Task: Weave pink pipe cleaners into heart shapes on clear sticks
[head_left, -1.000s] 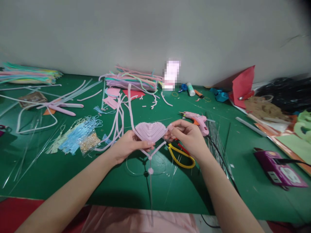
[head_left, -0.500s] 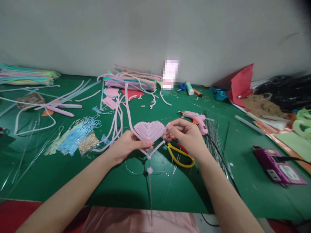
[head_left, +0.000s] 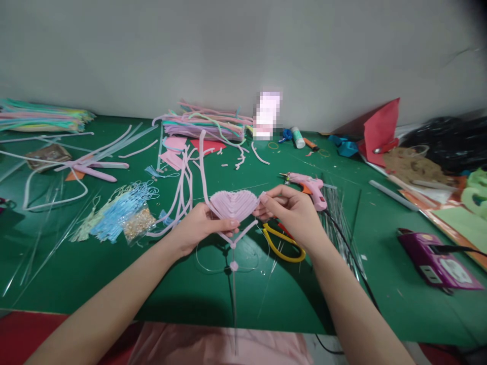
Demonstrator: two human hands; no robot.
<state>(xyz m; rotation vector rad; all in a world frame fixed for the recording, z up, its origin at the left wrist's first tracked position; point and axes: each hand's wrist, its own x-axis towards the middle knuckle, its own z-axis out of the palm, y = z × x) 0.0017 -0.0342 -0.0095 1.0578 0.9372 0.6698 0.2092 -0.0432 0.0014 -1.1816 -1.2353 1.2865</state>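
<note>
While my left hand (head_left: 201,228) and right hand (head_left: 292,209) pinch the lilac piece (head_left: 233,205) toward the surface's (head_left: 281,309) near edge, it's probably strip-fitting, so the next move wants steady fingers.

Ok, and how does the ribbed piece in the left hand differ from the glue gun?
The ribbed piece is held in the left hand; the glue gun lies on the table. The ribbed piece is all lilac, the glue gun pink with an orange trigger. Both have pale colouring.

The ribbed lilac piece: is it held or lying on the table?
The piece is held: left hand gripping its lower edge, right hand at its right side.
</note>
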